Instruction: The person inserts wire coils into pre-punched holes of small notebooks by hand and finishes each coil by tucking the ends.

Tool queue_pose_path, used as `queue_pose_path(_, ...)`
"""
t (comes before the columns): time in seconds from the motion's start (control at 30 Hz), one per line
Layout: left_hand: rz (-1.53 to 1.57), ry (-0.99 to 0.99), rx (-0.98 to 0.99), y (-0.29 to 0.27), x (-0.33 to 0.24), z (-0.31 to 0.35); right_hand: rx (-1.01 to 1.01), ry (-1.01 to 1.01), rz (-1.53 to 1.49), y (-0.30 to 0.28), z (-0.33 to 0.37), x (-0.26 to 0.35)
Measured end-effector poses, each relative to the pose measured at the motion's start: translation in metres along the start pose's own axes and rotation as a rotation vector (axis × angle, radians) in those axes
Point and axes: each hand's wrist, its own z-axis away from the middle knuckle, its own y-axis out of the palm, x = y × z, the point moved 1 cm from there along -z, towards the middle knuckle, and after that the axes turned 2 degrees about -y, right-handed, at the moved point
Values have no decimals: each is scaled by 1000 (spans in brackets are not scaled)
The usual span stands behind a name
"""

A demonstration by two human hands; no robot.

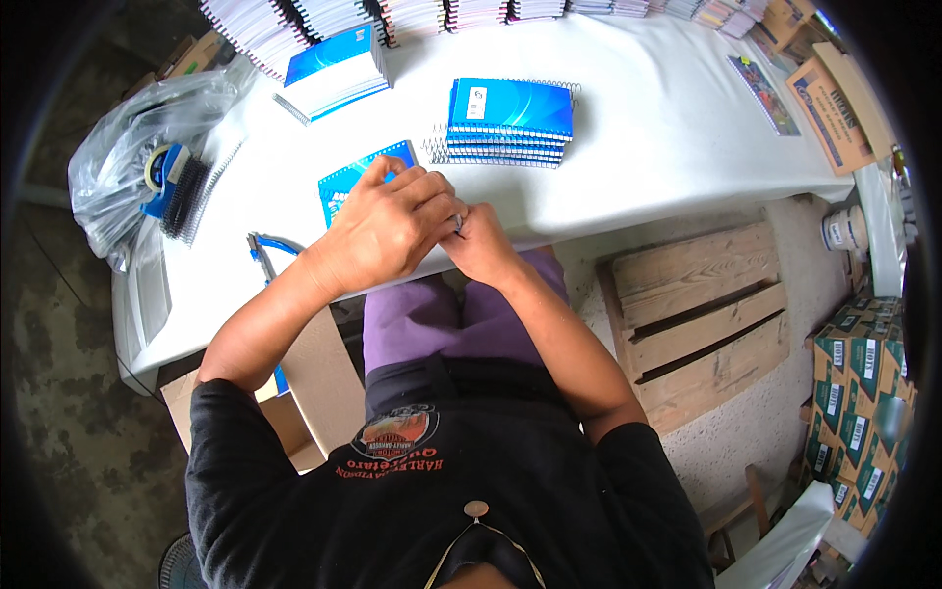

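Near the table's front edge lies a small blue-covered notebook (343, 180) with punched holes along its far edge, partly hidden under my left hand (397, 221). That hand's fingers are bent and closed over the notebook. Right beside it, my right hand (481, 243) is closed too, its fingertips meeting the left hand's fingers. Whatever sits between the right fingertips is hidden. Blue-handled pliers (267, 245) lie left of my left forearm. Farther back is a pile of blue spiral notebooks (510, 113), with wire coils sticking out at its sides.
Another blue-covered stack (339, 69) stands at the back left, before a row of page blocks (422, 18). A tape dispenser (167, 182) and dark coils (191, 201) sit by a clear plastic bag (118, 167). An open cardboard box (324, 383) is below left; a wooden pallet (697, 285) leans right.
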Motion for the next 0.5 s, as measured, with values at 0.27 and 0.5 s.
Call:
queue_pose_path(0.27, 275, -479, -721, -9, -19, -16, -552, -456, -226, -23, -7, 31)
queue_pose_path(0.5, 447, -376, -1048, 35, 13, -85, -1034, -196, 18, -81, -46, 26)
